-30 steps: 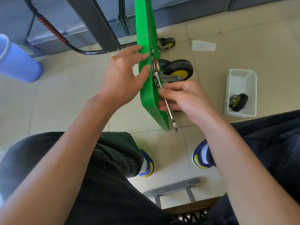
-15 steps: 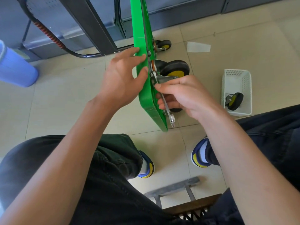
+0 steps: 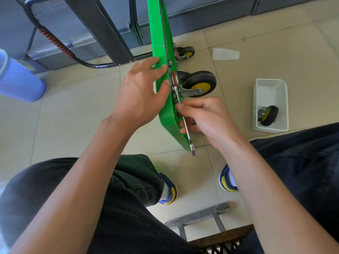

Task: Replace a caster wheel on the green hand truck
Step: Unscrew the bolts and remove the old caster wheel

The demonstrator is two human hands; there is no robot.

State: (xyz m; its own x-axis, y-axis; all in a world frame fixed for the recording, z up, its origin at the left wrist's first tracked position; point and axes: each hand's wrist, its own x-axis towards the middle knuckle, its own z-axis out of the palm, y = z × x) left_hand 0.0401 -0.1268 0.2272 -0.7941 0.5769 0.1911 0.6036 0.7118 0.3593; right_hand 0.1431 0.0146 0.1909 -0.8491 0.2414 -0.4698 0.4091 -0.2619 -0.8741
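The green hand truck deck (image 3: pixel 166 114) stands on edge in front of me. A black caster wheel with a yellow hub (image 3: pixel 199 85) sticks out to the right from its underside, and a smaller caster (image 3: pixel 186 52) sits farther back. My left hand (image 3: pixel 141 92) lies against the deck's left face, fingers straight, thumb at the edge. My right hand (image 3: pixel 205 116) grips a silver wrench (image 3: pixel 187 129) whose upper end is at the caster's mounting plate. The wrench's lower end pokes out below my fist.
A white plastic basket (image 3: pixel 269 92) on the tiled floor at right holds another black and yellow caster (image 3: pixel 267 115). A blue bin (image 3: pixel 18 79) stands at left. The truck's black handle (image 3: pixel 73 55) and grey cabinets are behind. My knees, shoes and a stool frame are below.
My right hand and the wrench have swung slightly, the handle's lower end shifting back down and outward. My left hand stays on the deck.
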